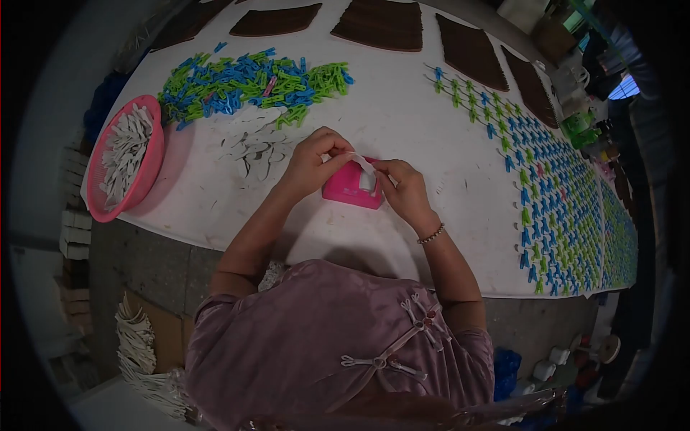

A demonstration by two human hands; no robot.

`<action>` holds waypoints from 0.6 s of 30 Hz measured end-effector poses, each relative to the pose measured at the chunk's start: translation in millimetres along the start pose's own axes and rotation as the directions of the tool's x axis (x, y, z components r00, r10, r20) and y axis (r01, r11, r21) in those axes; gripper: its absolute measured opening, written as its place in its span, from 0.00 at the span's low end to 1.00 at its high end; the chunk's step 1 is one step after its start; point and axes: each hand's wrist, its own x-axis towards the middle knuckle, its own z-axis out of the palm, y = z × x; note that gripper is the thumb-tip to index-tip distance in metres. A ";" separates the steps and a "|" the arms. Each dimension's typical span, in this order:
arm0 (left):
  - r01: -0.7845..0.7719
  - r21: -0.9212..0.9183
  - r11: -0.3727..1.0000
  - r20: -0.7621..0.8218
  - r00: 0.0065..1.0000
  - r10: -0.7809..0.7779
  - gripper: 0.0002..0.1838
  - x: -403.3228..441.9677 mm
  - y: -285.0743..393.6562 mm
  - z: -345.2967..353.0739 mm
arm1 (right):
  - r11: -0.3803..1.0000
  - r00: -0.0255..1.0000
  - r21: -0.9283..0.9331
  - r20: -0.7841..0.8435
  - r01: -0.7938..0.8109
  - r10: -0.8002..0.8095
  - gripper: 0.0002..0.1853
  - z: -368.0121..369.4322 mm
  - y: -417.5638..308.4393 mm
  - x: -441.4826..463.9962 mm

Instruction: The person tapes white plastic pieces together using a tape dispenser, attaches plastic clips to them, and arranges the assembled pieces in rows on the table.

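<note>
A curved white strip (366, 169) is pinched between my two hands, above a bright pink block (348, 188) on the white table. My left hand (314, 161) closes its fingers on the strip's upper left end. On the right side of the block, my right hand (404, 187) has its thumb and fingers pressed together at the strip's edge. Loose white pieces (253, 149) lie left of my left hand. Behind them is a heap of blue and green clips (244, 82).
A pink basket (154, 161) of white pieces stands at the table's left edge. Rows of blue and green clips (553, 194) cover the right side. Dark brown mats (379, 25) lie along the far edge of the white table (381, 93).
</note>
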 end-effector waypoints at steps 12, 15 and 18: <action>-0.151 0.291 0.945 0.112 0.986 0.123 0.04 -6.6 -4.3 -10.5 | 0.983 0.990 -0.116 0.034 0.142 -0.139 0.08 11.4 10.6 0.6; -0.131 0.324 0.937 0.142 0.986 0.089 0.04 -9.6 -17.3 -6.1 | 0.971 0.985 -0.164 0.033 0.175 -0.172 0.09 5.3 20.6 -5.1; -0.138 0.311 0.940 0.192 0.978 0.081 0.05 -9.6 -28.6 2.1 | 0.968 0.987 -0.196 0.043 0.159 -0.154 0.10 -2.9 22.6 -10.7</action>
